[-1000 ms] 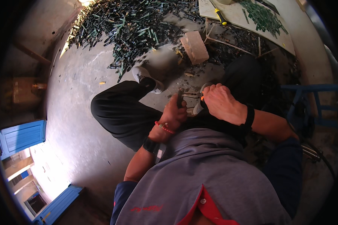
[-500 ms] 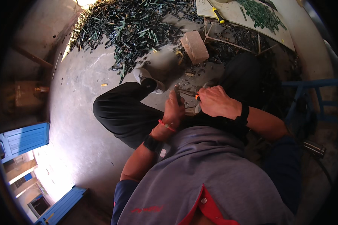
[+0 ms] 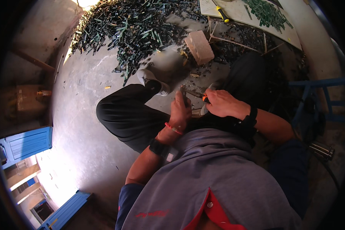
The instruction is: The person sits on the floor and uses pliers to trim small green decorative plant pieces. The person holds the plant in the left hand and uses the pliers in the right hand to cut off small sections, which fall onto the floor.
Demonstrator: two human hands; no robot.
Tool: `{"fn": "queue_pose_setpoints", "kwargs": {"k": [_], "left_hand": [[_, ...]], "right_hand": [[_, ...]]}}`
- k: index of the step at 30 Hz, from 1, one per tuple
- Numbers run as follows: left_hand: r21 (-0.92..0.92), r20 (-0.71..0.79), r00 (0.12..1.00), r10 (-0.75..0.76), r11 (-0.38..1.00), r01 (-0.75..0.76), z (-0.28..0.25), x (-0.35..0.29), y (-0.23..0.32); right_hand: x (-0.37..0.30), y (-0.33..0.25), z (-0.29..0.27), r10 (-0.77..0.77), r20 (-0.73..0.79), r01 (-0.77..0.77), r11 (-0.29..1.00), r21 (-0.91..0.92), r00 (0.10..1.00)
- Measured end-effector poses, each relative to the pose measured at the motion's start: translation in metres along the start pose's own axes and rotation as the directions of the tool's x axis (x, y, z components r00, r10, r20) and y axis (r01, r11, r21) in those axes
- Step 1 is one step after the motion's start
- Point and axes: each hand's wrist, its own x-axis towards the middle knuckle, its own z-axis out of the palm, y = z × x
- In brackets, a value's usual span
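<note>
Close together over my lap, both hands are closed. My left hand grips a small dark strip upright, thumb and fingers pressed along it. In my right hand is a hand tool with an orange-and-black handle. Its metal end points left at the strip; whether they touch I cannot tell. The tool's exact kind is too small to make out. My legs are bent on either side of the hands.
A large pile of dark green and black strips spreads over the floor ahead. A pale brick block stands near my feet. At the far right, a low board bears a yellow-and-black screwdriver and green strips. A blue metal frame stands at right.
Both hands have shifted slightly right in the picture, the left one turning the dark strip a little. The tool's handle has tilted slightly and shows more of its orange part.
</note>
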Motion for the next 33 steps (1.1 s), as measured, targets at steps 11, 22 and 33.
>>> {"fn": "queue_pose_setpoints", "kwargs": {"k": [11, 22, 33], "left_hand": [[-0.080, 0.117, 0.993, -0.019, 0.996, 0.028, 0.001, -0.015, 0.014], [-0.091, 0.529, 0.805, -0.268, 0.925, 0.368, -0.022, -0.027, 0.016], [-0.184, 0.622, 0.755, -0.206, 0.899, 0.397, -0.002, -0.030, 0.028]], "right_hand": [[0.007, 0.019, 0.003, -0.224, -0.256, 0.196, 0.972, -0.132, 0.940], [0.005, 0.023, -0.028, -0.565, -0.252, 0.514, 0.823, -0.243, 0.785], [-0.017, 0.007, -0.054, -0.126, -0.192, 0.147, 0.984, 0.102, 0.973]]}}
